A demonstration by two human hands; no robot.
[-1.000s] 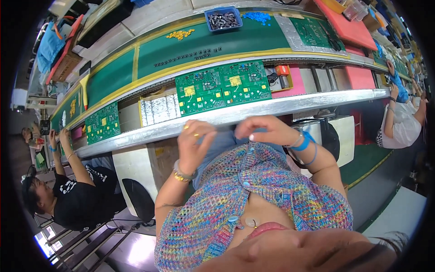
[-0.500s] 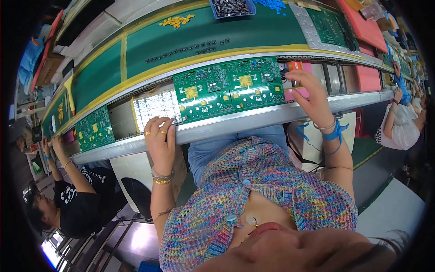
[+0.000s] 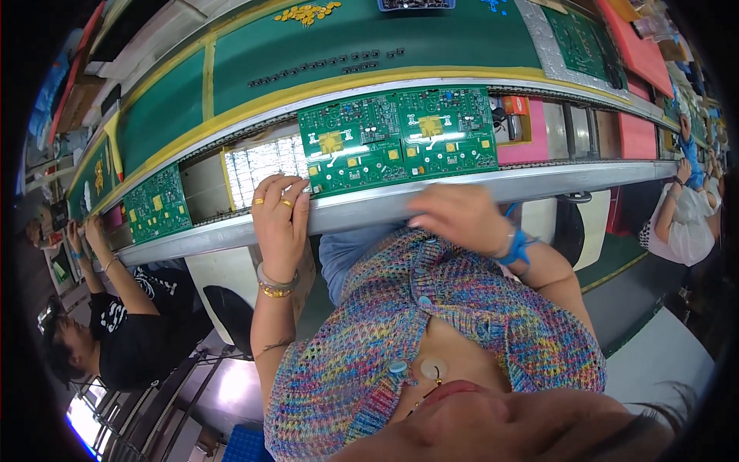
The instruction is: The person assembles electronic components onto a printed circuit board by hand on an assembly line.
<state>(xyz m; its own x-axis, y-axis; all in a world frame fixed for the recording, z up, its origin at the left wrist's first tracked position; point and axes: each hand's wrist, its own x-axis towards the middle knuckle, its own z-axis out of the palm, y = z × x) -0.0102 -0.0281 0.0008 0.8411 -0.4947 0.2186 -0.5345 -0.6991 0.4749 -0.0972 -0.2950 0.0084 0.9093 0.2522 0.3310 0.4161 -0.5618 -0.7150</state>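
Observation:
Two joined green circuit boards [image 3: 400,146] with yellow parts lie flat between the conveyor rails in front of me. My left hand [image 3: 281,219] rests over the near metal rail [image 3: 354,209], its fingers stretched out beside the boards' near left corner and holding nothing that shows. My right hand [image 3: 462,219] is above the same rail, below the right-hand board and apart from it. Motion smears its fingers, and I see nothing in them. A blue strap [image 3: 519,246] is round my right wrist.
Beyond the far rail, a green mat [image 3: 308,54] carries a row of small black parts [image 3: 331,61], yellow discs [image 3: 308,13] and a blue bin [image 3: 416,5]. Another green board [image 3: 158,204] lies farther left on the conveyor, near a co-worker in black [image 3: 154,331].
My right hand has moved left and toward me from the boards' right edge to over the near rail. My left hand stays at the rail. The view has shifted slightly.

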